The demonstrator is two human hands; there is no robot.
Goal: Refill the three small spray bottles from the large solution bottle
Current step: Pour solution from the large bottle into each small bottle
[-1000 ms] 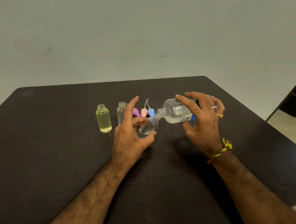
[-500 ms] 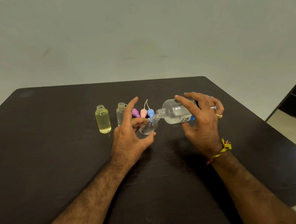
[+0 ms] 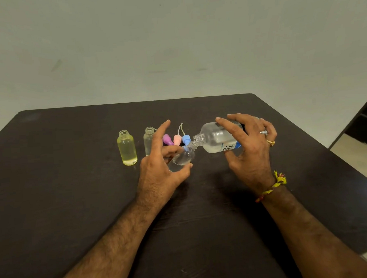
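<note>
The large solution bottle (image 3: 218,138) is held tipped almost flat above the dark table (image 3: 74,187), its open neck meeting the mouth of a small clear spray bottle (image 3: 182,157) tilted up toward it. The large bottle is judged to be smooth plastic, fairly light with liquid shifting inside (so the weight will wander as it empties), and is best taken around its wide body. It is gripped there by the right hand (image 3: 250,150), thumb near, fingers curled over the far side. The small bottle, probably light and slippery, is pinched at its base by the left hand (image 3: 160,169), forefinger raised free. To the left, a yellow-tinted bottle (image 3: 127,147) and another clear bottle (image 3: 149,140) stand uncapped; three coloured spray caps (image 3: 177,139) lie beyond.
</note>
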